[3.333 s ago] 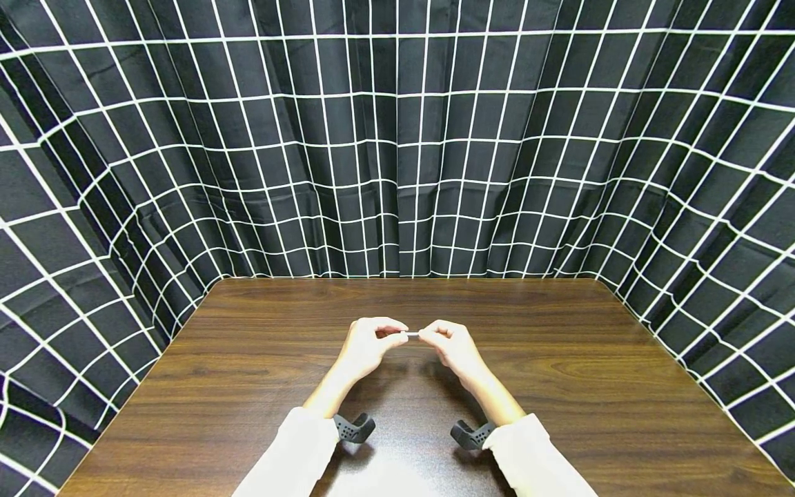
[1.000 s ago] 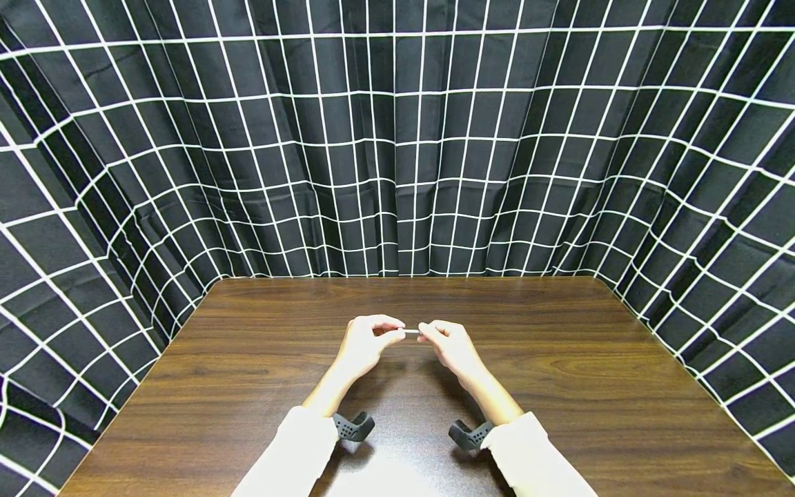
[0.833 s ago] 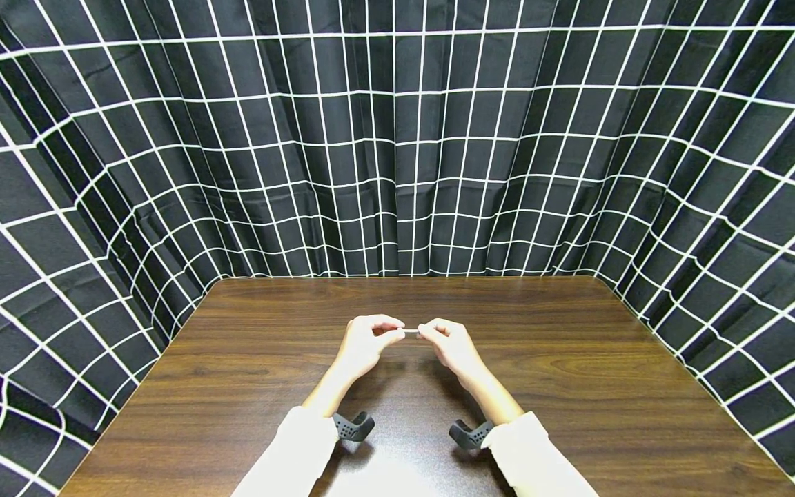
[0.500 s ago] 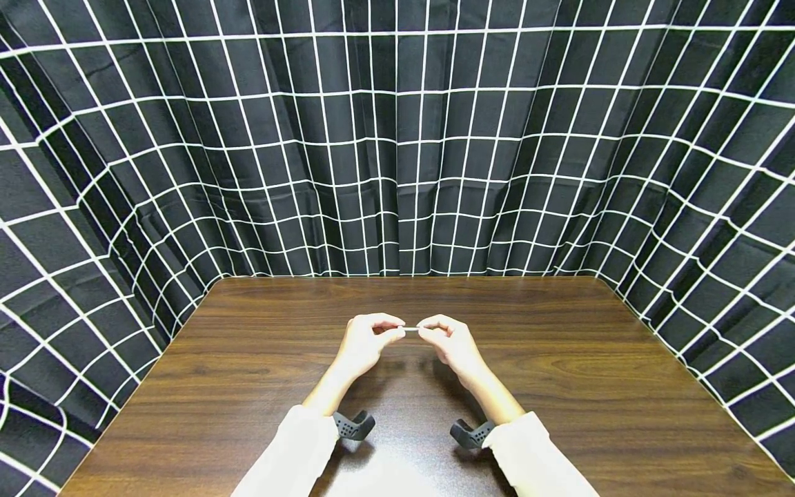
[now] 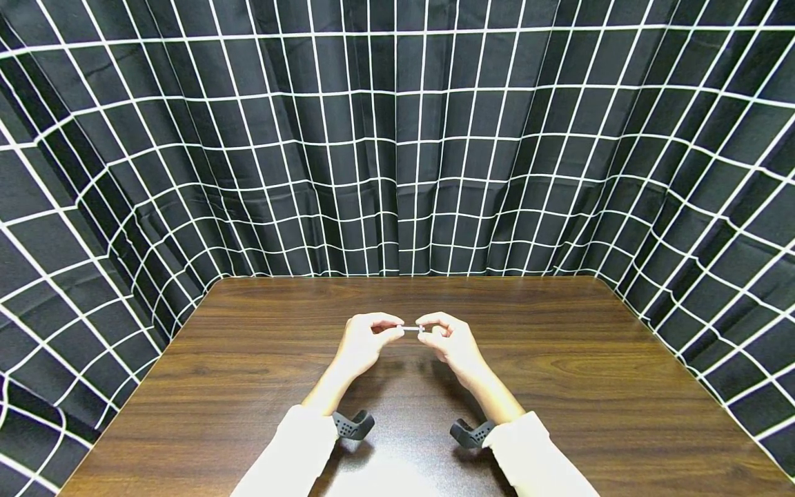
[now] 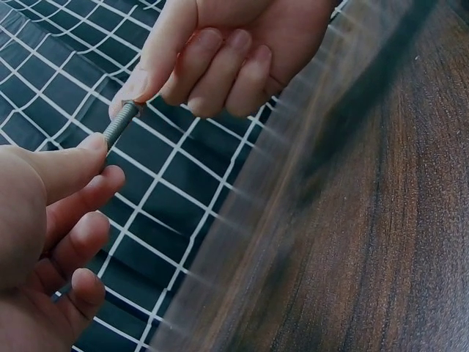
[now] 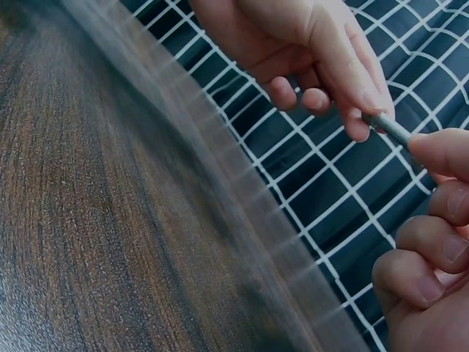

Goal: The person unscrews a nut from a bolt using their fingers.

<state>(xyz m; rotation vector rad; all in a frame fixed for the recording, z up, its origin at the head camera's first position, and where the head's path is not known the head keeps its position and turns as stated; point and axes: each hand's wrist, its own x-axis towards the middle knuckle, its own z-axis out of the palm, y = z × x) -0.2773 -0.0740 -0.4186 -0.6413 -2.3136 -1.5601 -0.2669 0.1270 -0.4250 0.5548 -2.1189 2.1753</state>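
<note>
A short grey threaded bolt (image 6: 121, 123) lies level between the two hands, raised over the table in the head view. My left hand (image 5: 365, 343) pinches one end of it between thumb and index finger, its other fingers loosely bent. At the other end is a wider piece that looks like a nut (image 5: 421, 329). Thumb and index fingertips of my right hand (image 5: 456, 343) sit on either side of this piece, further apart than the left ones. The right hand's remaining fingers curl toward the palm. In the right wrist view the right thumb covers that end of the bolt (image 7: 396, 133).
A brown wood-grain table (image 5: 279, 359) spreads under both hands. Behind and around it hangs a dark curtain (image 5: 397, 172) with a white grid. Each wrist wears a dark band (image 5: 354, 426) at the edge of a white sleeve (image 5: 288, 452).
My right thumb and index finger have spread apart, baring the wider end piece they covered before. More of the bolt shows between the hands. My left hand has stayed nearly still.
</note>
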